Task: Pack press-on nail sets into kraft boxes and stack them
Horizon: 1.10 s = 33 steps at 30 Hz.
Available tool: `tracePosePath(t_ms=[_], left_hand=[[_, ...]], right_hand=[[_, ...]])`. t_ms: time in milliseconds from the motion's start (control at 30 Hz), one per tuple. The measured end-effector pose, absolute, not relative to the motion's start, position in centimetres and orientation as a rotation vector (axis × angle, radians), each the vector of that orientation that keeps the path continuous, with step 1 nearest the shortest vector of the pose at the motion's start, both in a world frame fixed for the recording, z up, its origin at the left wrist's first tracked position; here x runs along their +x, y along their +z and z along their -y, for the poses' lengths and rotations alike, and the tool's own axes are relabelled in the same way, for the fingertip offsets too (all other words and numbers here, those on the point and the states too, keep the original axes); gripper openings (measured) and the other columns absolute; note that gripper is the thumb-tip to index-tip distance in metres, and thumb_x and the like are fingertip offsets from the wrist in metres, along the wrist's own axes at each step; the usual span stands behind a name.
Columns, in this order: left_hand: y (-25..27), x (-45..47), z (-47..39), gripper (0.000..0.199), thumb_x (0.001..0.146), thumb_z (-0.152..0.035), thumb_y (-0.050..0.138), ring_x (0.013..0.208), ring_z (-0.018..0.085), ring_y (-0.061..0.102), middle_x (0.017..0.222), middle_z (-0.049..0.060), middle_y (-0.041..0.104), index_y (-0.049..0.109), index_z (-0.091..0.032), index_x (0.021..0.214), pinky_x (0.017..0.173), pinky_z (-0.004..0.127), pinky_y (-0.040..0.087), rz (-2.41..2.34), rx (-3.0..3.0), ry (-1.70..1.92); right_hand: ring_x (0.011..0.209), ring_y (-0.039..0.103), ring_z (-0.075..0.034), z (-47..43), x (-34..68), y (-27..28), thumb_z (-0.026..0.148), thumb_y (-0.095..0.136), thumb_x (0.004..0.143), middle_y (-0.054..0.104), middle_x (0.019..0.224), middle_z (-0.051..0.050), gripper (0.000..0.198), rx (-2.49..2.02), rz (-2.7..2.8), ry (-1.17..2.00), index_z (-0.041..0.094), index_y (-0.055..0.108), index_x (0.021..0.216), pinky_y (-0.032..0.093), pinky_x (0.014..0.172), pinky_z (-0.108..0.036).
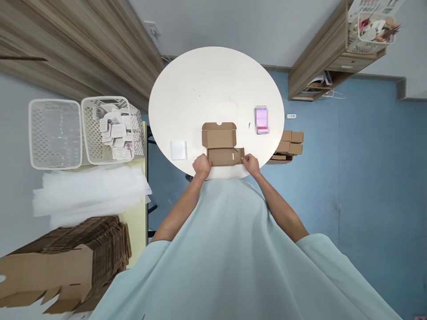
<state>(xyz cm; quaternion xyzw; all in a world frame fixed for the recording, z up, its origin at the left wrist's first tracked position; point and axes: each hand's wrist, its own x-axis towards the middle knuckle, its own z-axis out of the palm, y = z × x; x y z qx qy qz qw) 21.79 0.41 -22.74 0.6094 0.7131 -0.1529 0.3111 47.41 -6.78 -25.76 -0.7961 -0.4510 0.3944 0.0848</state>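
A brown cardboard box [219, 138], partly folded, lies at the near edge of the round white table [213, 80]. Its lid panel stands open away from me, and a small white slot shows in the nearer panel. My left hand [202, 166] is closed at the box's left end, thumb side against the cardboard. At the right end, my right hand [251, 164] pinches the side flap between thumb and fingers. A clear square packet [179, 150] lies to the left of the box. Over on the right rests a pink and purple blurred item [262, 120].
Small brown boxes [289, 146] are stacked beyond the table's right edge. On the left side stand white baskets [85, 133], one with packets, beside white sheets [90, 191] and a stack of flat cardboard boxes [66, 262]. A wooden cabinet [320, 53] is at back right.
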Motion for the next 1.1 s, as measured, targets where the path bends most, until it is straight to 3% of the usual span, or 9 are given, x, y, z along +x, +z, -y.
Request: tracePosePath(t_ms=[133, 533, 700, 833, 1100], left_hand=[[-22.7, 21.8, -0.3, 0.024, 0.102, -0.024, 0.054, 0.115, 0.039, 0.072, 0.117, 0.022, 0.075, 0.070, -0.015, 0.117, 0.093, 0.047, 0.056, -1.883, 1.612, -0.390], [-23.2, 21.7, 0.1, 0.024, 0.102, -0.025, 0.054, 0.113, 0.036, 0.073, 0.116, 0.021, 0.076, 0.070, -0.015, 0.115, 0.090, 0.043, 0.055, -1.901, 1.611, -0.408], [-23.4, 21.6, 0.5, 0.023, 0.101, -0.023, 0.054, 0.110, 0.035, 0.073, 0.115, 0.020, 0.077, 0.071, -0.016, 0.115, 0.087, 0.041, 0.055, -1.903, 1.613, -0.430], [-23.8, 21.4, 0.9, 0.024, 0.102, -0.025, 0.053, 0.111, 0.036, 0.074, 0.115, 0.021, 0.077, 0.071, -0.016, 0.114, 0.086, 0.041, 0.054, -1.912, 1.636, -0.444], [-24.7, 20.8, 1.5, 0.020, 0.101, -0.028, 0.056, 0.109, 0.038, 0.074, 0.112, 0.021, 0.077, 0.071, -0.017, 0.109, 0.085, 0.043, 0.054, -1.906, 1.636, -0.375]], right_hand=[[0.109, 0.074, -0.028, 6.6, 47.0, -25.6, 0.034, 0.051, 0.103, 0.080, 0.113, -0.011, 0.023, -2.403, 1.357, 1.138, 0.022, 0.070, 0.107, 0.056, 0.095, -0.039], [0.105, 0.075, -0.028, 4.9, 42.7, -22.6, 0.046, 0.061, 0.108, 0.080, 0.106, -0.009, 0.027, -2.289, 1.572, 1.199, 0.021, 0.069, 0.111, 0.053, 0.090, -0.034], [0.103, 0.074, -0.024, 4.1, 42.4, -23.2, 0.034, 0.064, 0.107, 0.080, 0.104, -0.009, 0.016, -2.396, 1.603, 1.184, 0.020, 0.071, 0.108, 0.049, 0.082, -0.029], [0.093, 0.073, -0.026, 3.8, 42.1, -23.6, 0.031, 0.057, 0.108, 0.077, 0.093, -0.012, 0.025, -2.524, 1.747, 1.143, 0.020, 0.073, 0.092, 0.046, 0.074, -0.030], [0.103, 0.074, -0.030, 3.3, 40.7, -23.3, 0.017, 0.052, 0.105, 0.077, 0.112, -0.020, 0.024, -2.626, 1.882, 1.067, 0.013, 0.075, 0.112, 0.050, 0.079, -0.032]])
